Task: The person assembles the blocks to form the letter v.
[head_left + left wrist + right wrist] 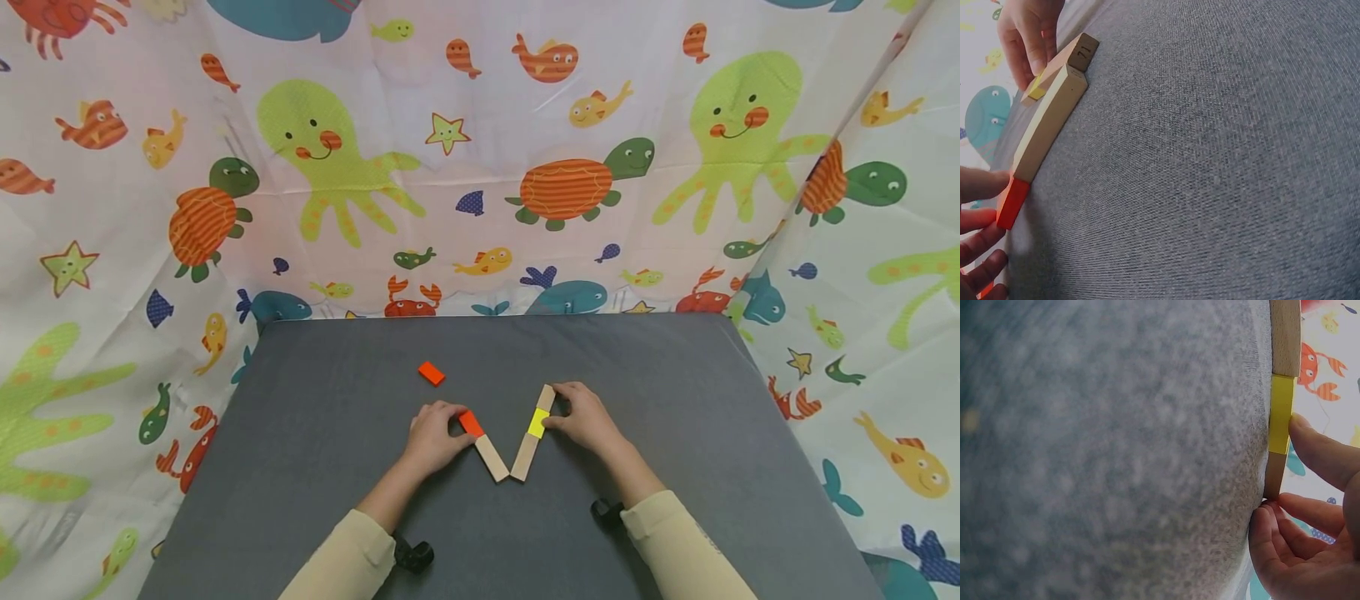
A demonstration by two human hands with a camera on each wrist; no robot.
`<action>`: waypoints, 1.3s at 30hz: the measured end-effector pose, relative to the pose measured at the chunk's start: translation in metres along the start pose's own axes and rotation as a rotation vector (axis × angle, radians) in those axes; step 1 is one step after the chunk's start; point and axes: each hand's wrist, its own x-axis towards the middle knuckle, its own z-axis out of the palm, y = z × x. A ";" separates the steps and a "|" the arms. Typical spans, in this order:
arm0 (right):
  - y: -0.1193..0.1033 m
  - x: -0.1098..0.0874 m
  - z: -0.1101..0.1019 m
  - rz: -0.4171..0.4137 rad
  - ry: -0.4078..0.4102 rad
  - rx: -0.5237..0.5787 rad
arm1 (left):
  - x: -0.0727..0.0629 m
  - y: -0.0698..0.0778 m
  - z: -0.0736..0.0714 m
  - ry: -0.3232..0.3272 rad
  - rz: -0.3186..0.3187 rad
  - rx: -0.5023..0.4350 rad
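Observation:
Wooden blocks lie end to end on the grey cloth in a V. Its left side has a plain long block [492,458] and an orange-red block [471,423] at the upper end. My left hand [432,437] pinches that orange-red block between thumb and fingers. On the right side, a plain long block [524,457], a yellow block [1281,414] and a short plain block [547,397] form a row. My right hand [588,418] holds the row's upper part, thumb against the yellow block and index finger at the short block's far end.
Another orange-red block [431,373] lies apart, beyond my left hand. The grey cloth-covered table [315,500] reaches back to a curtain [465,233] printed with sea animals, which also hangs along both sides. Dark wrist cameras [414,556] sit under the cream sleeves [348,554].

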 end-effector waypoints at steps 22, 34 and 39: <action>-0.001 -0.002 -0.001 0.000 -0.008 -0.010 | 0.005 -0.002 -0.008 0.027 0.009 -0.018; -0.002 -0.002 -0.001 0.003 -0.012 -0.007 | 0.021 -0.010 -0.022 0.065 -0.005 0.004; -0.002 -0.002 -0.002 0.001 -0.008 -0.005 | 0.028 -0.013 -0.028 0.088 -0.007 0.007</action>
